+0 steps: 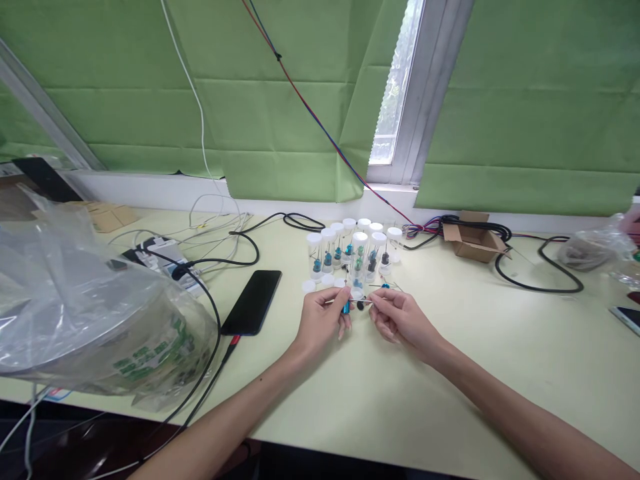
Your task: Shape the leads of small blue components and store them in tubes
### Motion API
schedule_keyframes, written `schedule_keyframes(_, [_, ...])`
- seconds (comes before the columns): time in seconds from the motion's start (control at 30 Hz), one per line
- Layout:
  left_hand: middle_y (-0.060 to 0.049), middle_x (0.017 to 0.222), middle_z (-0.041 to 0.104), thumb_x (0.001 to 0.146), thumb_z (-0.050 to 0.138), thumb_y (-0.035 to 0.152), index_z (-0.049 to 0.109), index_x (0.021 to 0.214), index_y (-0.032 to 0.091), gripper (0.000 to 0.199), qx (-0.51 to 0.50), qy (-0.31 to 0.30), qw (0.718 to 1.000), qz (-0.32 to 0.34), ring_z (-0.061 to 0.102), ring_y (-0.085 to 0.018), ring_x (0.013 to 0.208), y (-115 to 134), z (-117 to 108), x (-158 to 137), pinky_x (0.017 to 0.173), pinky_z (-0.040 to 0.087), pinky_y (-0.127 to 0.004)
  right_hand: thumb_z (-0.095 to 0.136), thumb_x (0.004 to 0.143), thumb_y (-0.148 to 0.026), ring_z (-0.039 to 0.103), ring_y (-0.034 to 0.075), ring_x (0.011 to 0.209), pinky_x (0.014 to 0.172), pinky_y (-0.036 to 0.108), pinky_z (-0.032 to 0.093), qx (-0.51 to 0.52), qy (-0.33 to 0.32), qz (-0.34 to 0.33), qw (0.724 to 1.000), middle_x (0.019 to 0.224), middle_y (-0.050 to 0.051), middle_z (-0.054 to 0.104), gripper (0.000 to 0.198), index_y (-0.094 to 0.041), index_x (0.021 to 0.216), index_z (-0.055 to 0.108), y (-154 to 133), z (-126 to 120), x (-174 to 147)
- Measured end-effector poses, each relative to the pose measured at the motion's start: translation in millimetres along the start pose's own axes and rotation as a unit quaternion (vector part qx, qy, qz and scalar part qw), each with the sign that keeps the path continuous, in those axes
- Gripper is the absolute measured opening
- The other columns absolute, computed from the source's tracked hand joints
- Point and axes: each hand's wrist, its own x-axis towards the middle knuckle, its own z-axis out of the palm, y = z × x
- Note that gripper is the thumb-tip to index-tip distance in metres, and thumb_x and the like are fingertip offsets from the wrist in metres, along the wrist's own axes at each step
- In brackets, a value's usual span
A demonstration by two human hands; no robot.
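My left hand [320, 318] is closed in a pinch on a small shiny blue cylindrical part [345, 308]. A thin metal rod [361, 301] runs sideways from it toward my right hand [401, 319], whose thumb and fingertips are closed on the rod's other end. Just beyond my fingers stands a cluster of clear vials [316, 259] with white caps, several with small blue or dark parts and thin rods inside. A small black piece [361, 305] lies between my hands. Another blue part [385, 286] with thin rods lies on the table behind my right fingers.
A black phone [251, 302] with a cable plugged in lies left of my hands. Farther left sits a large tub in a clear plastic bag [100, 320]. An open cardboard box [473, 245] and black cable [540, 288] are at the back right. Another phone [626, 319] lies far right.
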Motion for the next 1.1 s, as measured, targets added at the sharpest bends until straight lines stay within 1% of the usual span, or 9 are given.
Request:
schedule_keyframes(0.1, [0.001, 0.052, 0.056, 0.085, 0.061, 0.052, 0.061, 0.064, 0.015, 0.042, -0.015, 0.003, 1.000, -0.004, 0.045, -0.008, 0.035, -1, -1, 1, 0.039, 0.034, -0.023, 0.066, 0.085, -0.046, 0.049, 0.008, 0.041, 0.040, 0.024, 0.041, -0.134, 0.033, -0.100, 0.985, 0.068, -0.001, 0.061, 0.030, -0.018, 0.094, 0.060, 4, -1, -2])
schedule_keyframes(0.17, [0.001, 0.051, 0.056, 0.085, 0.061, 0.052, 0.061, 0.064, 0.015, 0.042, -0.019, 0.003, 1.000, -0.005, 0.044, -0.008, 0.035, -2, -2, 1, 0.039, 0.033, -0.023, 0.063, 0.089, -0.040, 0.052, 0.010, 0.043, 0.044, 0.026, 0.045, -0.230, 0.053, -0.170, 0.957, 0.071, 0.000, 0.062, 0.025, -0.019, 0.102, 0.061, 7, -3, -3])
schedule_keyframes(0.33, [0.000, 0.051, 0.056, 0.085, 0.060, 0.052, 0.061, 0.065, 0.015, 0.043, -0.017, 0.002, 1.000, -0.013, 0.043, -0.007, 0.033, 0, -1, 0, 0.039, 0.032, -0.023, 0.054, 0.095, -0.027, 0.058, 0.014, 0.056, 0.055, 0.028, 0.049, -0.421, 0.089, -0.353, 0.830, 0.075, 0.004, 0.066, 0.016, -0.021, 0.105, 0.065, 16, -10, -2])
schedule_keyframes(0.43, [0.000, 0.052, 0.056, 0.085, 0.060, 0.053, 0.061, 0.064, 0.015, 0.044, -0.014, 0.006, 1.000, -0.016, 0.043, -0.007, 0.034, 1, 0, -1, 0.039, 0.033, -0.023, 0.049, 0.098, -0.023, 0.061, 0.016, 0.063, 0.059, 0.028, 0.049, -0.476, 0.089, -0.406, 0.775, 0.079, 0.006, 0.068, 0.018, -0.022, 0.104, 0.066, 17, -13, -1])
schedule_keyframes(0.53, [0.000, 0.053, 0.056, 0.085, 0.060, 0.053, 0.061, 0.064, 0.014, 0.044, -0.008, 0.002, 1.000, -0.014, 0.043, -0.008, 0.034, 0, 0, 0, 0.040, 0.033, -0.024, 0.048, 0.099, -0.022, 0.062, 0.016, 0.066, 0.060, 0.027, 0.049, -0.492, 0.081, -0.425, 0.756, 0.079, 0.006, 0.068, 0.020, -0.022, 0.103, 0.067, 16, -15, 0])
schedule_keyframes(0.6, [0.000, 0.054, 0.056, 0.085, 0.060, 0.053, 0.061, 0.065, 0.014, 0.044, -0.006, -0.005, 1.000, -0.012, 0.043, -0.008, 0.034, -1, 0, 0, 0.040, 0.034, -0.024, 0.047, 0.099, -0.022, 0.061, 0.015, 0.063, 0.059, 0.027, 0.048, -0.490, 0.079, -0.430, 0.754, 0.075, 0.005, 0.067, 0.020, -0.022, 0.101, 0.068, 15, -15, 0])
schedule_keyframes(0.7, [0.000, 0.058, 0.059, 0.085, 0.060, 0.052, 0.063, 0.067, 0.015, 0.042, -0.009, -0.013, 1.000, -0.009, 0.045, -0.008, 0.036, -3, 0, 0, 0.041, 0.035, -0.024, 0.047, 0.099, -0.023, 0.058, 0.014, 0.057, 0.057, 0.027, 0.047, -0.474, 0.080, -0.421, 0.769, 0.067, 0.003, 0.063, 0.021, -0.022, 0.097, 0.067, 15, -13, -1])
schedule_keyframes(0.87, [-0.001, 0.060, 0.060, 0.086, 0.060, 0.050, 0.064, 0.068, 0.014, 0.040, -0.004, -0.019, 1.000, -0.006, 0.045, -0.008, 0.036, -4, 0, 1, 0.041, 0.035, -0.024, 0.051, 0.097, -0.025, 0.057, 0.014, 0.053, 0.052, 0.026, 0.047, -0.436, 0.090, -0.377, 0.812, 0.062, 0.002, 0.061, 0.018, -0.020, 0.090, 0.067, 14, -10, -2])
schedule_keyframes(1.1, [0.000, 0.058, 0.058, 0.086, 0.059, 0.050, 0.061, 0.067, 0.015, 0.041, 0.003, -0.021, 1.000, -0.006, 0.046, -0.009, 0.036, -5, -1, 0, 0.039, 0.035, -0.023, 0.053, 0.095, -0.030, 0.052, 0.011, 0.045, 0.044, 0.024, 0.042, -0.389, 0.086, -0.283, 0.872, 0.062, 0.001, 0.061, 0.021, -0.019, 0.081, 0.064, 12, -8, -4])
